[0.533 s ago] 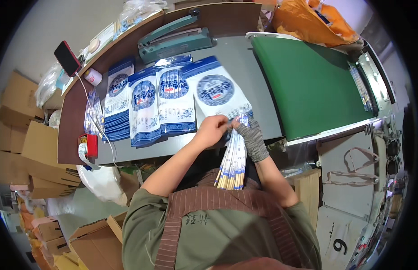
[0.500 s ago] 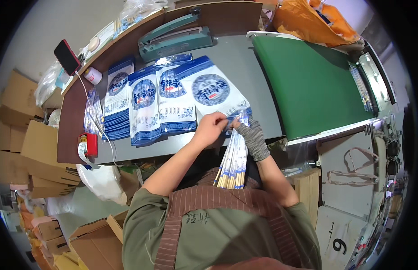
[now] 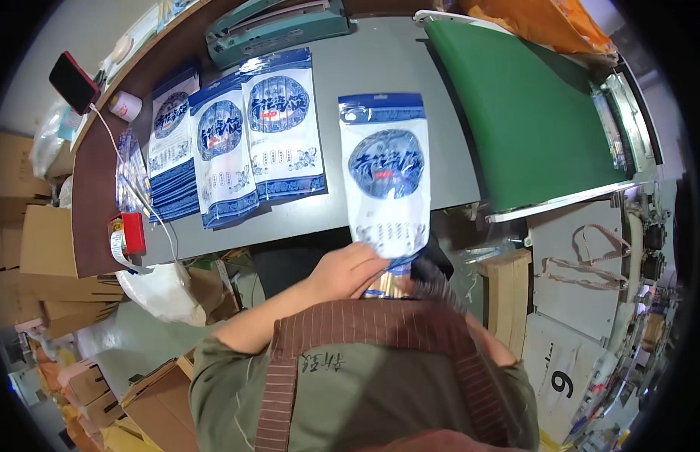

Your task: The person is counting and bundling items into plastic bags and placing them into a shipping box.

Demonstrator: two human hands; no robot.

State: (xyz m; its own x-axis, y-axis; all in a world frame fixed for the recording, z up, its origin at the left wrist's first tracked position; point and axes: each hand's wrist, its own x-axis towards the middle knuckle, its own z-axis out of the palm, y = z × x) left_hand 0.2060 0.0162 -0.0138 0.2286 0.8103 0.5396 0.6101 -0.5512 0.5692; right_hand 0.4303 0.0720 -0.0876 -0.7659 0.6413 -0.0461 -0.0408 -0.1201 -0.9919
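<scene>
A blue-and-white plastic pouch (image 3: 389, 218) lies partly over the table's front edge, its blue header pointing away from me. At its near end my left hand (image 3: 345, 271) pinches the left side of the pouch mouth. The ends of a bundle of chopsticks (image 3: 388, 286) stick out of that mouth, close to my apron; most of their length is inside the pouch. Smeared by motion, my right hand (image 3: 434, 283) in a grey knit fingerless glove is closed around the right side of the bundle's ends.
Stacked pouches (image 3: 278, 128) lie at the left of the grey table (image 3: 380, 60). Behind them stands a teal sealer (image 3: 278, 30). On the right is a green conveyor belt (image 3: 523, 120). A red tape holder (image 3: 127, 235), phone (image 3: 74, 83) and white cable are at the left edge.
The chopsticks have gone from hanging below the pouch to mostly inside it. Both hands have moved toward my body, and the pouch has straightened and come away from the stacks.
</scene>
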